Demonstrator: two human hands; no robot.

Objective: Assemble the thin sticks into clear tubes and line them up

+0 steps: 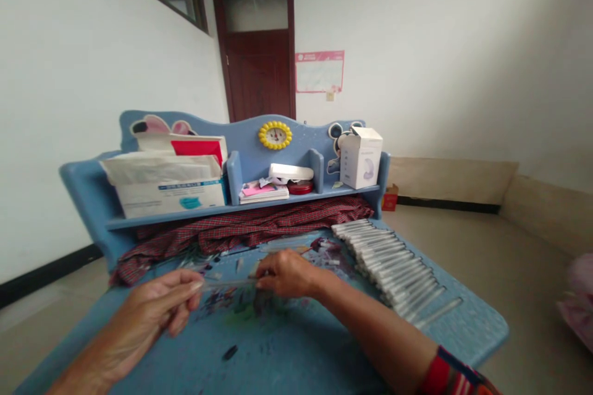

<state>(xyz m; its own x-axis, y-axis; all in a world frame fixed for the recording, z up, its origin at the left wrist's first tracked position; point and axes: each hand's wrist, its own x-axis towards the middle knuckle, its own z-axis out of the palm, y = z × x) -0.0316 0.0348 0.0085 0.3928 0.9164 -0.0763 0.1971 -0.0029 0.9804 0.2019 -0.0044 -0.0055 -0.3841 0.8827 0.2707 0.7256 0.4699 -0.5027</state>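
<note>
A thin clear tube [229, 284] is held low over the middle of the blue desk [287, 352], just above its paint-smeared top. Its long axis runs almost level from left to right across the view, with the right end slightly farther and higher than the left. The left hand [152, 311] pinches the tube's left end, its fingers closed on the tip with the thumb underneath. The right hand [290, 274] grips the right end, its fingers curled shut around it, knuckles up. The two hands are apart, and the bare middle of the tube shows between them.

On the right part of the desk lies a row of similar tubes [393, 268], packed side by side. The row runs from the far side towards the near right corner, and each tube lies crosswise to it. A red plaid cloth [241, 228] is bunched along the far edge under the shelf [241, 203]. The shelf carries a box of face masks [169, 191] on the left and a white carton [361, 157] on the right. A small yellow clock [275, 135] is set in the backboard between them.
</note>
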